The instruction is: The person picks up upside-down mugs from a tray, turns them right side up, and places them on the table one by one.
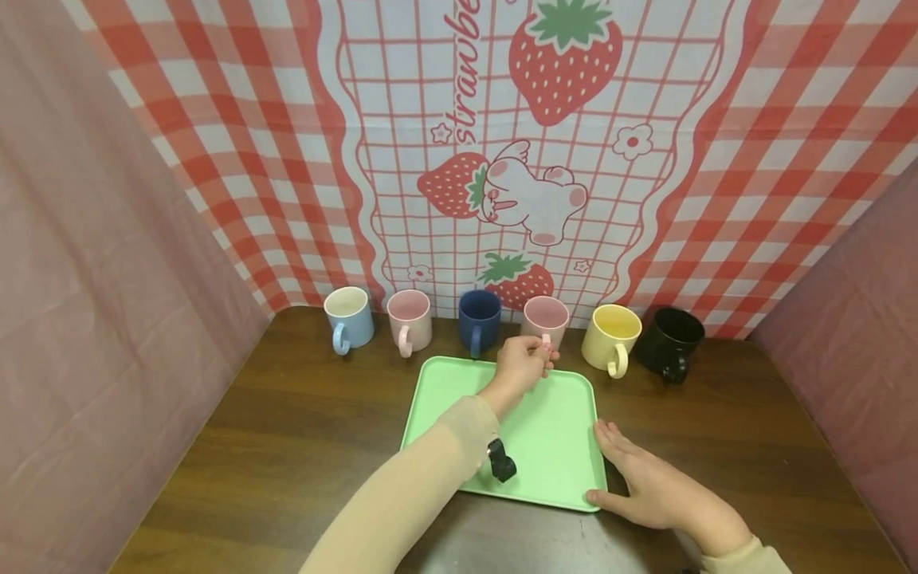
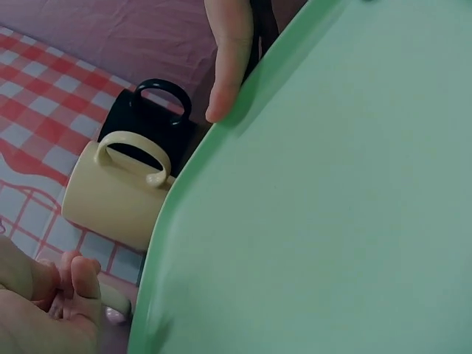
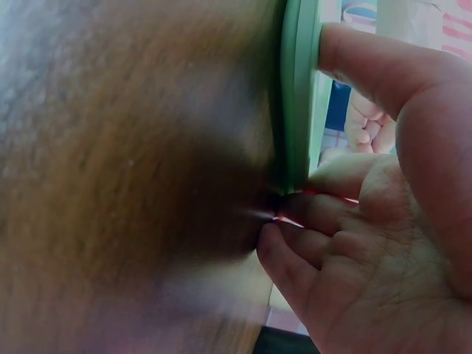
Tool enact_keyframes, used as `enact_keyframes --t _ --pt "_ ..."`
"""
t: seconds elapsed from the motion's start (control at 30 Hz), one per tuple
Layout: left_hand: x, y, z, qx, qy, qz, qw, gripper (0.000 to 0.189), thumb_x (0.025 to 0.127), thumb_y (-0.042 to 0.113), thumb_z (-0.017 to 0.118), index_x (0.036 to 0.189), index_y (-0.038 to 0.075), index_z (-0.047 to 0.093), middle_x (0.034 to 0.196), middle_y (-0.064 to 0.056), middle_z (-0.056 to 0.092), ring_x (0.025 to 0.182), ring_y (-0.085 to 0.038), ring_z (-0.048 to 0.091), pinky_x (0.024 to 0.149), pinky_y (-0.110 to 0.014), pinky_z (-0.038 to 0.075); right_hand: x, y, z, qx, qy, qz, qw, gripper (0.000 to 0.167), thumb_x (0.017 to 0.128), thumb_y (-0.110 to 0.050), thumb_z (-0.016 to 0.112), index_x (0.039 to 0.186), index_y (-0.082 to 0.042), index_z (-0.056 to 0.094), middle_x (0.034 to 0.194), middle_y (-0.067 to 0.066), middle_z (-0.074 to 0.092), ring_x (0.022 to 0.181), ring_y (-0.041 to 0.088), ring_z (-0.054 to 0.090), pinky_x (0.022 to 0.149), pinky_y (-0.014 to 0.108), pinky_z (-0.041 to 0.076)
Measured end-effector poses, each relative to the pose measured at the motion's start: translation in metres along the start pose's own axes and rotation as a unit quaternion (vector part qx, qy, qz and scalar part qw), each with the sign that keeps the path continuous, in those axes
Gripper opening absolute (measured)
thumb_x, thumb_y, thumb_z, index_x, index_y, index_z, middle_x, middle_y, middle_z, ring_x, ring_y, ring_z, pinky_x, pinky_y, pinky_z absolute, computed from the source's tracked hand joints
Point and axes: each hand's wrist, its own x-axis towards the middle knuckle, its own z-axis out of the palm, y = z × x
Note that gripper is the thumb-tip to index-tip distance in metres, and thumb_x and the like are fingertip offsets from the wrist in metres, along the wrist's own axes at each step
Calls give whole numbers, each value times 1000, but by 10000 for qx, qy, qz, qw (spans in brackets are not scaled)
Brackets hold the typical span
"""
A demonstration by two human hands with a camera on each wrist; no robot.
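My left hand point(image 1: 522, 365) reaches across a light green tray point(image 1: 552, 462) to a pink mug point(image 1: 545, 313) behind its far edge. Its thumb and curled fingers pinch at that mug's handle point(image 2: 114, 299), overlapping it in the left wrist view. At the tray's right edge rests my right hand point(image 1: 649, 486), with the thumb on the rim near the front corner. The fingers point(image 3: 332, 177) of this hand lie spread along the outer side, fairly straight and low by the tabletop. The tray lies flat on the wood, with nothing standing on it.
More mugs stand in the row along the back: light blue point(image 1: 351, 319), pale pink point(image 1: 410, 320), dark blue point(image 1: 479, 319), yellow point(image 1: 610, 336) and black point(image 1: 668, 343). Their handles face the front. A strawberry-print cloth point(image 1: 459, 96) hangs behind the brown table point(image 1: 287, 446).
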Motion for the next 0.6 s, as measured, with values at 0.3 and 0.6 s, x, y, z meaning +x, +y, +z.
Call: enact_keyframes --t 0.3,0.6 --pt "-15 12 -31 1710 -683 372 9822 26 106 19 71 126 2 74 102 -7 80 72 -9 72 63 -23 53 4 0 -4 197 -266 148 9993 103 95 -49 85 157 20 39 162 42 39 149 59 41 115 69 43" --pt "-61 25 -97 2424 -1453 1108 9528 37 106 31 69 138 12 69 137 -8 72 106 -17 74 87 -34 60 5 3 -26 -435 444 -133 9980 84 94 -38 88 150 13 54 145 34 63 133 53 61 105 66 53"
